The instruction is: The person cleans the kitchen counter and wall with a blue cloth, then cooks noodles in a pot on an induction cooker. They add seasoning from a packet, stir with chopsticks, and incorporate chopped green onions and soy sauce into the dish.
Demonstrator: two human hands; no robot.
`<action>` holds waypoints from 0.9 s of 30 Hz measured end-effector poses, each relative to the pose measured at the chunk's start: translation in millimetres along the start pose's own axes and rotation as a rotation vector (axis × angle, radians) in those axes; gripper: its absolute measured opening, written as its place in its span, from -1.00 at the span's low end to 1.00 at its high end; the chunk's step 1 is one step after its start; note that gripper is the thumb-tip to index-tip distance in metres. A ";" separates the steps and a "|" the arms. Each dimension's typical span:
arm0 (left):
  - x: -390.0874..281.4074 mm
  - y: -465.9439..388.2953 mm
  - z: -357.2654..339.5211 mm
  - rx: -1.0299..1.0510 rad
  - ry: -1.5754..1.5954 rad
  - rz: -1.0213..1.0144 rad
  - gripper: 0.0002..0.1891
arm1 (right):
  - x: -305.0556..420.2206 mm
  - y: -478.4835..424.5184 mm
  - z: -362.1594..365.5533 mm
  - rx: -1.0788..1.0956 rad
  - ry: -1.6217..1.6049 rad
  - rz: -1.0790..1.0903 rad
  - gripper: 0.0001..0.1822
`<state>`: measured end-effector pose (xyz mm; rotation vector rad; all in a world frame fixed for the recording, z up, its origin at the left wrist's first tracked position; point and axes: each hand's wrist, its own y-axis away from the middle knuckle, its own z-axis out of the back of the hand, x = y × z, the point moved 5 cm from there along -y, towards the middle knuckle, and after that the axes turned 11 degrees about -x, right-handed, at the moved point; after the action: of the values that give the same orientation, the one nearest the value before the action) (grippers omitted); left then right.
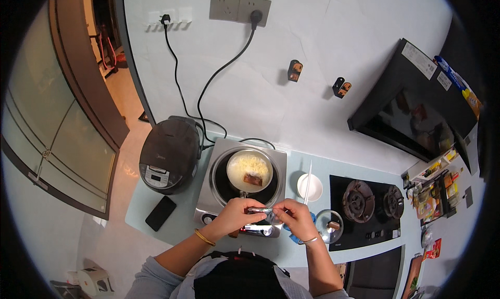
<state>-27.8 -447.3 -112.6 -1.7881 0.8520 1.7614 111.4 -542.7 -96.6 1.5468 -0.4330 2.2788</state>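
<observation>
Between both hands is a small shiny foil packet. My left hand grips its left part, while my right hand pinches its right end. Just beyond them a pan rests on the steel induction cooker; noodles and a reddish-brown block lie in its pale liquid. The pan's handle passes beneath my hands. Right of the cooker, white chopsticks lie across a white bowl. A glass lid with a brown knob is beside my right hand, near a partly hidden blue item.
A dark rice cooker and a black phone are left of the induction cooker. At the right is a black gas hob with two burners. Power cords run down the wall. A range hood juts out at upper right.
</observation>
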 end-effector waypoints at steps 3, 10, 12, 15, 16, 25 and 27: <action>8.2 -5.9 3.8 0.028 -0.113 -0.013 -0.78 | 1.6 -1.2 -1.9 0.011 -0.034 -0.030 -0.92; -14.6 -8.3 0.9 0.046 -0.497 -0.356 -0.85 | 34.7 -7.4 -16.7 0.026 0.451 0.473 -0.92; -11.6 -10.2 -1.6 0.033 -0.637 -0.502 -0.86 | 36.5 -9.4 -24.1 -0.001 0.553 0.566 -0.93; -6.3 -11.8 1.7 0.022 -0.585 -0.506 -0.85 | 41.2 -6.7 -30.1 -0.059 0.607 0.643 -0.93; 0.0 -12.2 2.8 0.045 -0.591 -0.491 -0.87 | 44.0 -4.2 -32.2 -0.075 0.599 0.661 -0.92; 23.7 4.0 -11.4 -0.232 -0.859 -0.664 -0.92 | -60.6 -18.5 -39.7 -0.232 -0.139 -0.037 -0.92; 23.6 2.6 -7.0 -0.242 -0.746 -0.664 -0.91 | -76.8 -16.9 -39.8 -0.224 -0.432 -0.370 -0.88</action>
<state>-25.4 -456.4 -135.5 -1.1543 -0.2414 1.8617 112.4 -519.1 -181.5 1.8210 -0.4483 1.5660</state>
